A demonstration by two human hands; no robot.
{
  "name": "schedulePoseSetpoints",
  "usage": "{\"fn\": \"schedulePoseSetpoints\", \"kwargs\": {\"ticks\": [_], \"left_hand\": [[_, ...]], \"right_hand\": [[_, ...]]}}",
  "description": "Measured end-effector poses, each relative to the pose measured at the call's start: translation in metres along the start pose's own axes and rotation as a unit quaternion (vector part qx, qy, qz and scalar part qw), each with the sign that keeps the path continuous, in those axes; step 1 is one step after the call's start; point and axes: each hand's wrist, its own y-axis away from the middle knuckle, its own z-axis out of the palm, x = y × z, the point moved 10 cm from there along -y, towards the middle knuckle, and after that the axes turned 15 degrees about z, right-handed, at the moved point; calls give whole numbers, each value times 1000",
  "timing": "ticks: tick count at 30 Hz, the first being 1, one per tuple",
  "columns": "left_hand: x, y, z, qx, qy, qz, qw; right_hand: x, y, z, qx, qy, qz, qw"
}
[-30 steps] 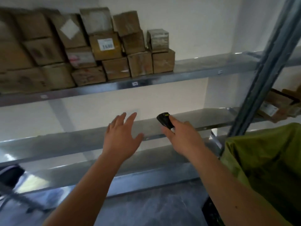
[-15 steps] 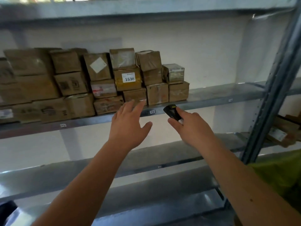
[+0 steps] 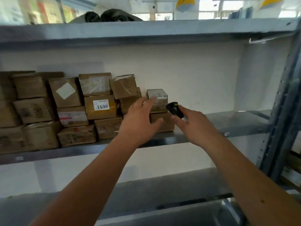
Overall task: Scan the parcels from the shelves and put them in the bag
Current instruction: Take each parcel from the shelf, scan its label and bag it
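Note:
Several brown cardboard parcels [image 3: 65,111] are stacked on the left half of a grey metal shelf [image 3: 228,123]. One of them, a box [image 3: 101,106], bears a white label reading 1538. At the right end of the stack a small pale box [image 3: 160,99] sits on top of a brown box [image 3: 164,123]. My left hand [image 3: 140,121] reaches out with fingers spread, its fingertips at the small pale box. My right hand [image 3: 193,126] grips a small black scanner [image 3: 175,110] just right of that box. The bag is out of view.
The shelf's right half is bare. A blue-grey upright post [image 3: 280,115] stands at the right. Another shelf board [image 3: 146,31] runs above, with dark bundles [image 3: 110,16] on top. A lower shelf [image 3: 146,190] passes under my arms.
The view has tilted upward and the green bag has left the frame. Both hands have risen from the lower shelf toward the parcels; my left fingertips now reach the small pale box.

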Motion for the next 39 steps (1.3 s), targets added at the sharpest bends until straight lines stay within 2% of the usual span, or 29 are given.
{"fn": "schedulePoseSetpoints", "kwargs": {"ticks": [6, 11, 15, 19, 22, 28, 31, 35, 37, 39], "left_hand": [[-10, -38, 31, 42, 32, -51, 997], [-22, -61, 53, 36, 65, -110, 991], [-29, -76, 55, 46, 51, -124, 990], [-27, -92, 61, 61, 125, -116, 983], [-30, -97, 59, 92, 157, -137, 974], [-28, -102, 56, 216, 225, -173, 934], [-26, -106, 63, 224, 227, -177, 931], [-34, -109, 72, 242, 306, -199, 899], [-36, -110, 79, 227, 361, -216, 878], [-33, -111, 85, 200, 388, -215, 874]], "right_hand": [[36, -66, -1, 3, 29, -10, 1000], [39, -106, 9, -14, 59, -21, 998], [36, -128, 20, -43, 63, -36, 996], [31, -143, 27, -60, 51, -50, 996], [38, -150, 23, -66, 36, -49, 996], [54, -155, 8, -48, 28, -42, 998], [61, -149, 4, -43, 24, -37, 998], [67, -140, -6, -31, 16, -38, 999], [68, -135, -9, -28, 10, -43, 999], [68, -131, -10, -21, 9, -42, 999]]}}
